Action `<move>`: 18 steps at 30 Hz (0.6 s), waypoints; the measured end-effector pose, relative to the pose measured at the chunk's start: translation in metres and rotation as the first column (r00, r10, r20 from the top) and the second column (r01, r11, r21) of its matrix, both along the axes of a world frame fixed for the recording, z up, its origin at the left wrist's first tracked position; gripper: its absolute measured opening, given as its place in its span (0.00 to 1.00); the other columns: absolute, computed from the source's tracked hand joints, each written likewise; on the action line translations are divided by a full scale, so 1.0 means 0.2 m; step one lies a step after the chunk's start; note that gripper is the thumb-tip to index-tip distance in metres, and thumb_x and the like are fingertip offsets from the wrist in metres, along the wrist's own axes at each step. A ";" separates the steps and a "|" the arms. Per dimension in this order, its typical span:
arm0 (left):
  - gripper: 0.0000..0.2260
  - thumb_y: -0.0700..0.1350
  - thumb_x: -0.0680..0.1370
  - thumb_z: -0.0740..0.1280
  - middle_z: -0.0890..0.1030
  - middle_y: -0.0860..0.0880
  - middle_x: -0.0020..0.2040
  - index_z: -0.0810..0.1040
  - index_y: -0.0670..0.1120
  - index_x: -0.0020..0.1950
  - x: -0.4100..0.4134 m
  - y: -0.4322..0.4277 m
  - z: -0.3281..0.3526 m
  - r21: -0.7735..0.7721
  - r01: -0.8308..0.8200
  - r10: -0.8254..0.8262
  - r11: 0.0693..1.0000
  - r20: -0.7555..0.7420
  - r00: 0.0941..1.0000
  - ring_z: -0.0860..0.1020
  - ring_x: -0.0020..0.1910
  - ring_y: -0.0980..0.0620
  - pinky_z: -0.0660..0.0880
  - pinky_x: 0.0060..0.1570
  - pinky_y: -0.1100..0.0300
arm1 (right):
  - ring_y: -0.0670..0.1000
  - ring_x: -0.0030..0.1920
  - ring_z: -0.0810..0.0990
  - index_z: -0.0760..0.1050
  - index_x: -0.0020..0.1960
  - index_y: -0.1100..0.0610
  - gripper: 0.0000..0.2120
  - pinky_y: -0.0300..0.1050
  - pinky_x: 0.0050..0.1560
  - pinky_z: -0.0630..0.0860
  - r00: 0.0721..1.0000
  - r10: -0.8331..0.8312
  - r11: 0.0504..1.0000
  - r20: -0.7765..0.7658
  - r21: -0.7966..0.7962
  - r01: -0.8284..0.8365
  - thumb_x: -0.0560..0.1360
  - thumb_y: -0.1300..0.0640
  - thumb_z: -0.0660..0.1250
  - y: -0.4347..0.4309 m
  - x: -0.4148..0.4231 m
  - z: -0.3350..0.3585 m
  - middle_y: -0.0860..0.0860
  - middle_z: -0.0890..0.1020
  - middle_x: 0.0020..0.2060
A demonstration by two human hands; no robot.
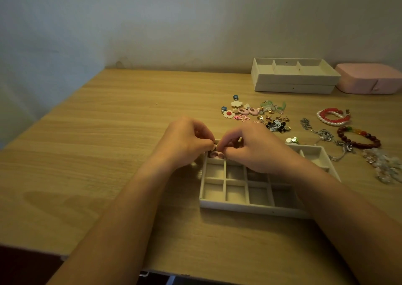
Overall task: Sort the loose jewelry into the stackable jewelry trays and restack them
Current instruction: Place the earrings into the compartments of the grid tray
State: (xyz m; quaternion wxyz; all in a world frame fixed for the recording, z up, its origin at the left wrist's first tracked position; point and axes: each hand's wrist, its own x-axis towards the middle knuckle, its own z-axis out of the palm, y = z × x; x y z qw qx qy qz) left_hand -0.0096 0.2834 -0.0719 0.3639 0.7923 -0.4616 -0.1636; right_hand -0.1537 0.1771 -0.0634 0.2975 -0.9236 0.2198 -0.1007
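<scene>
A cream tray (250,207) with many small compartments lies on the table in front of me. My left hand (185,141) and my right hand (250,147) meet over its far left corner, fingertips pinching a small pink earring (215,153) that hangs over the corner compartment. Loose earrings (250,112) lie in a pile beyond the tray. Bead bracelets (356,136) and silver chains (326,135) lie to the right. Two stacked cream trays (293,81) stand at the back right.
A pink jewelry box (369,79) sits at the far right against the wall. The wooden table (108,143) stretches to the left, its front edge near me. A clear bead bracelet (382,165) lies at the right edge.
</scene>
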 end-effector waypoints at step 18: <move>0.05 0.46 0.74 0.73 0.81 0.53 0.38 0.79 0.54 0.41 0.02 -0.02 -0.05 -0.026 -0.032 0.032 0.999 0.014 0.999 0.77 0.37 0.57 0.68 0.35 0.64 | 0.43 0.38 0.78 0.87 0.50 0.47 0.11 0.36 0.34 0.72 0.998 0.042 0.998 -0.056 -0.042 -0.044 0.76 0.58 0.67 0.01 -0.02 -0.01 0.43 0.84 0.40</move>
